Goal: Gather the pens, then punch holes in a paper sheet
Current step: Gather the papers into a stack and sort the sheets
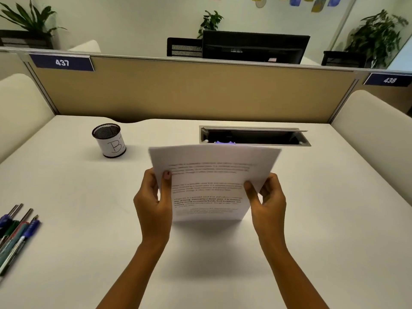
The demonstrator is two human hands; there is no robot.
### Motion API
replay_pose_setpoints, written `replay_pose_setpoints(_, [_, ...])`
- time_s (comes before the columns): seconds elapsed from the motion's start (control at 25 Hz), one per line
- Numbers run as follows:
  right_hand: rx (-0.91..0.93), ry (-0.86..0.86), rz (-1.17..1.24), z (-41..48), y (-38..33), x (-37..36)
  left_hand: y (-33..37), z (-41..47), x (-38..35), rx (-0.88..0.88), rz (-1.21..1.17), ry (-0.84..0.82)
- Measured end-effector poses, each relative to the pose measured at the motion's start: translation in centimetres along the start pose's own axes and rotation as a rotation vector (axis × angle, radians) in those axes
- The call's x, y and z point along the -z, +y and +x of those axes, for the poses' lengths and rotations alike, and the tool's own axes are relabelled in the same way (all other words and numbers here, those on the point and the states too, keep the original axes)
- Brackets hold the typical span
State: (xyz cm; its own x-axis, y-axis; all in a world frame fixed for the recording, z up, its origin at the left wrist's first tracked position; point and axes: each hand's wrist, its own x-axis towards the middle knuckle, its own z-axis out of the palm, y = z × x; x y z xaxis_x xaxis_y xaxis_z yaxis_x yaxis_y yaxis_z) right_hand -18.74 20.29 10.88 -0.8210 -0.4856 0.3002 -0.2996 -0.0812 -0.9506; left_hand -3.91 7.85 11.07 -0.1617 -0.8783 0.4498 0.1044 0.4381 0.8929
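Both hands, left (153, 201) and right (268, 200), grip the sheet (211, 181) by its side edges, tilted above the surface (312, 219) centre, while the pens (15, 233) lie far left, nearer the left hand.

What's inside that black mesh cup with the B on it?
The mesh cup looks empty from here, though its bottom is hidden by the rim. The pens lie together on the desk at the left edge, not in the cup.
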Motion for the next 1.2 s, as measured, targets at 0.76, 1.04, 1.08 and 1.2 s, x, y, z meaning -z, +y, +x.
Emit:
replay_pose_setpoints(0.76, [-0.034,-0.101,0.172,0.1,1.4,0.7,-1.6,-1.1,1.4,0.064,0.004,-0.05])
replay_pose_setpoints(1.04, [-0.093,-0.094,0.136,-0.8,2.4,0.6,-2.6,-2.2,1.3,0.127,0.047,-0.049])
replay_pose_setpoints(1.08, [-0.088,-0.093,0.136,-0.8,2.4,0.7,-2.6,-2.3,1.3,0.128,0.04,-0.058])
replay_pose_setpoints(1.2, [-0.128,-0.094,0.106,-1.3,3.1,0.9,-3.0,-3.1,1.4,0.153,0.064,-0.095])
